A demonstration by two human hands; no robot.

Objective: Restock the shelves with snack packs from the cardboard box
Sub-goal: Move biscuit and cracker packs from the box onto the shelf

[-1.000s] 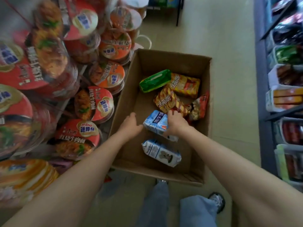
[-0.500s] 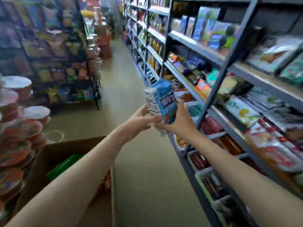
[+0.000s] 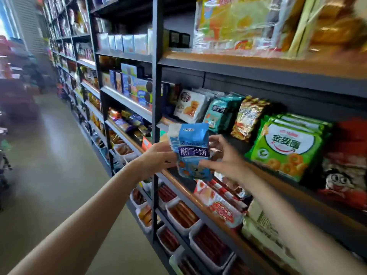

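Both bare forearms extended forward and upward; left hand (image 3: 156, 158) and right hand (image 3: 224, 158) raised side by side, fingers (image 3: 215, 138) curled in grip.

A dark metal shelving unit (image 3: 156, 108) fills the right of the frame. On its middle shelf stand a white pack (image 3: 190, 106), a teal pack (image 3: 220, 114), a gold pack (image 3: 248, 118) and green packs (image 3: 286, 149). White trays of sausages (image 3: 184, 215) sit lower down.
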